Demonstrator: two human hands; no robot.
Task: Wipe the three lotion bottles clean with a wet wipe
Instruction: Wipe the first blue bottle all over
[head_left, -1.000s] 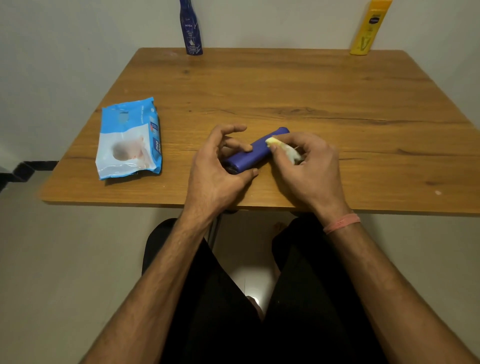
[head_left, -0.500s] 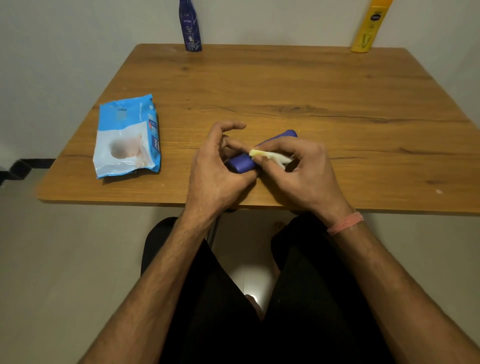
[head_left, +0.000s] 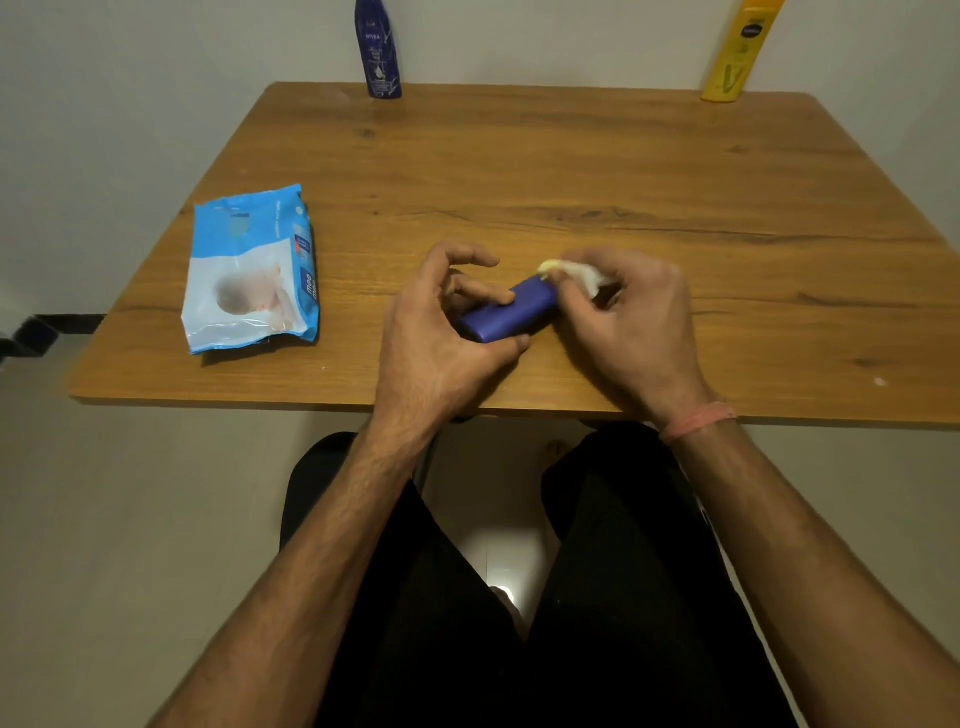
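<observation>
A small purple-blue lotion bottle (head_left: 511, 310) lies on its side near the front of the wooden table (head_left: 571, 171). My left hand (head_left: 441, 332) pinches its near end between thumb and fingers. My right hand (head_left: 631, 317) holds a crumpled white wet wipe (head_left: 569, 271) against the bottle's far end. A tall dark blue lotion bottle (head_left: 378, 49) stands upright at the back edge, left of centre. A yellow lotion bottle (head_left: 740, 52) stands at the back right.
A light blue pack of wet wipes (head_left: 252, 270) lies flat on the left part of the table. The table's back edge meets a pale wall. My legs in dark trousers are below the front edge.
My right hand has slid the wipe along the bottle from its middle towards its far end. My left hand keeps its hold on the near end.
</observation>
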